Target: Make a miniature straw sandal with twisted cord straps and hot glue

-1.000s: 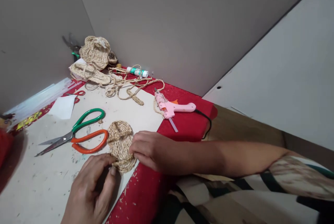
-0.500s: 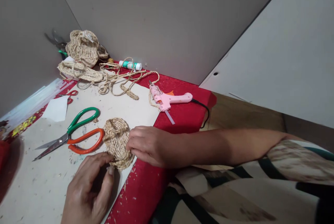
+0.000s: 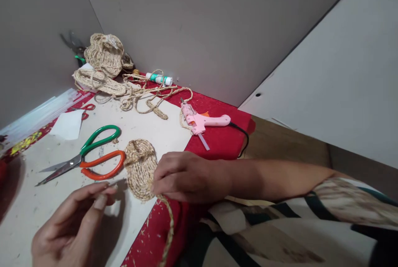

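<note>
A small oval woven jute piece (image 3: pixel 139 167) lies on the white board (image 3: pixel 40 209) near its right edge. My right hand (image 3: pixel 186 178) rests at the piece's near right edge, fingers closed on a braided jute cord (image 3: pixel 169 225) that trails down over the red cloth (image 3: pixel 217 142). My left hand (image 3: pixel 71 225) hovers low at the left, apart from the piece. Its thumb and fingertips are pinched together on something thin I cannot make out.
Green-and-orange scissors (image 3: pixel 90 157) lie left of the oval piece. A pink glue gun (image 3: pixel 202 122) with a black cord sits on the red cloth. Woven jute shapes (image 3: pixel 104 57), loose braids (image 3: pixel 146 97), a glue tube (image 3: pixel 160 78), white paper (image 3: pixel 66 125) and small red scissors (image 3: pixel 83 109) lie behind.
My left hand has drawn back from the woven piece toward the lower left. A braided cord now shows hanging from my right hand. The camera shifted a little.
</note>
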Available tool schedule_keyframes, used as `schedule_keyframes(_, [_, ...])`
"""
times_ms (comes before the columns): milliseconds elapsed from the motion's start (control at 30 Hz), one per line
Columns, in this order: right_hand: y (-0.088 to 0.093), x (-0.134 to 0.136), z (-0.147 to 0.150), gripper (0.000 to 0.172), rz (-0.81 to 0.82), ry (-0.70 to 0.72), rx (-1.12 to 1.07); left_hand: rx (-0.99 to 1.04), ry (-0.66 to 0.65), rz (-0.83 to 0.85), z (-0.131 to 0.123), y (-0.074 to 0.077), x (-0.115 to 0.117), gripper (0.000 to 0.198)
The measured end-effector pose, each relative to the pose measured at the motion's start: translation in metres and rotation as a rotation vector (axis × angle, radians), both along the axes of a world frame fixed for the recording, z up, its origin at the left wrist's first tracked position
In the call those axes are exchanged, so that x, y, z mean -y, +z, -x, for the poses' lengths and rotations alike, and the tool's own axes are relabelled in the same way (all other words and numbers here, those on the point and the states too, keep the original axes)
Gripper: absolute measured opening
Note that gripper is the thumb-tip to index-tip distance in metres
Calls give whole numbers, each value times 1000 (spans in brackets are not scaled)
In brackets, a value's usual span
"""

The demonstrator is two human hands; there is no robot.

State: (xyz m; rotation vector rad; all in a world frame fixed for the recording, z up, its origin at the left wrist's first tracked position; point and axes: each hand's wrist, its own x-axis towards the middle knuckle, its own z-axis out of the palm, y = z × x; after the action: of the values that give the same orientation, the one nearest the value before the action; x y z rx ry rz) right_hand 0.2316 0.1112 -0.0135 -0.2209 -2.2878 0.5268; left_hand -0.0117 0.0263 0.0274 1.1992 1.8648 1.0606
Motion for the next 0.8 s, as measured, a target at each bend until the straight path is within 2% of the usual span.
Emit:
schedule_keyframes(133, [1, 1, 2, 16, -4, 116, -140, 204, -205, 223, -13, -3, 1, 38])
schedule_keyframes(200, [1, 1, 4, 17, -6, 159, -143, 312, -312, 278, -18, -7, 3, 42])
schedule_keyframes(267, [0, 1, 6, 18, -3, 193, -134, 384, -355, 311, -21, -9, 5, 42])
schedule_keyframes(567, [-2, 0, 8, 23, 142, 307, -138, 396, -261, 256, -20, -9, 4, 25])
schedule_keyframes(667, [2, 4, 7, 26, 309, 288, -151, 394, -229, 258, -18, -10, 3, 28])
schedule_keyframes(800, [9, 13, 9, 25, 787, 202, -101, 363, -202, 204, -16, -13, 1, 29])
